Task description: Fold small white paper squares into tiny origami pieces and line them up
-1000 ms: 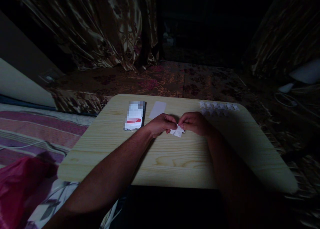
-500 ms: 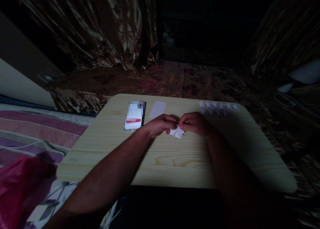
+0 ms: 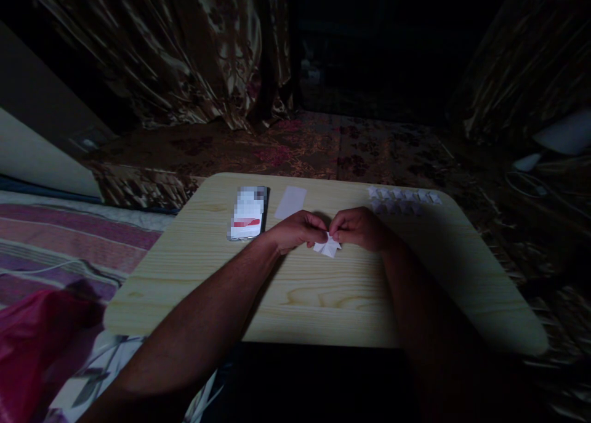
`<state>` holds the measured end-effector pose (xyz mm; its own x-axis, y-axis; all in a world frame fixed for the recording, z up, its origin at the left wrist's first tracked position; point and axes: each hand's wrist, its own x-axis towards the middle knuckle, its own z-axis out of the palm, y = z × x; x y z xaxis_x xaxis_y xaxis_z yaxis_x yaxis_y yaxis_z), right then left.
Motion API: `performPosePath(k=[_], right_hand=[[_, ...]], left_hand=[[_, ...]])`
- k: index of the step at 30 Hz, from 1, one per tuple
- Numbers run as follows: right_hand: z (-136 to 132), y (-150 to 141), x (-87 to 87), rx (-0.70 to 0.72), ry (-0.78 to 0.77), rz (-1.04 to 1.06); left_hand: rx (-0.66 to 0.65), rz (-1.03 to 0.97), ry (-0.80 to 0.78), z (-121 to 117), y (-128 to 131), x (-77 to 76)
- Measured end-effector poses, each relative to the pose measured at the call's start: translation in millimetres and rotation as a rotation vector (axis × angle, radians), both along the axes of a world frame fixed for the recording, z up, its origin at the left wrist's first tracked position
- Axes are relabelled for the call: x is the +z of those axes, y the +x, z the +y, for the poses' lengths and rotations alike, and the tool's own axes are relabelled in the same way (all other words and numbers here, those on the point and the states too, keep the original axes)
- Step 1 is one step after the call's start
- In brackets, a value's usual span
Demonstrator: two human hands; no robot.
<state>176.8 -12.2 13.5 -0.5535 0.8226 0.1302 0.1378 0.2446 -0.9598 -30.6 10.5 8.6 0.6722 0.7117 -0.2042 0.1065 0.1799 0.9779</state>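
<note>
A small piece of folded white paper (image 3: 328,248) with pointed flaps is held between my two hands above the table's middle. My left hand (image 3: 299,231) pinches its left upper side, thumb on top. At the upper right edge, my right hand (image 3: 358,227) grips the same paper between thumb and fingertips. The fingers cover the paper's far part. Just beyond my left hand lies a flat sheet of white paper (image 3: 292,201). Several small folded paper pieces (image 3: 401,195) sit in two rows at the table's far right.
A phone (image 3: 247,213) with a lit screen lies left of the sheet on the pale wooden table (image 3: 323,294). On the left are striped bedding (image 3: 69,238) and a pink-red cloth or bag (image 3: 37,343). A white lamp-like object (image 3: 566,133) stands at the right. Patterned curtains (image 3: 221,53) hang behind.
Both hands stay almost in place, still pinching the folded paper. The paper's visible flaps have shifted very slightly.
</note>
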Motion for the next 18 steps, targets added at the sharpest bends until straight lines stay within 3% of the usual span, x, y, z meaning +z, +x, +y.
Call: performPosePath(k=[18], right_hand=[[-0.9,-1.0,0.2,-0.016,-0.005,-0.024]], left_hand=[[0.01,0.061,0.046,-0.6,1.3,0.4]])
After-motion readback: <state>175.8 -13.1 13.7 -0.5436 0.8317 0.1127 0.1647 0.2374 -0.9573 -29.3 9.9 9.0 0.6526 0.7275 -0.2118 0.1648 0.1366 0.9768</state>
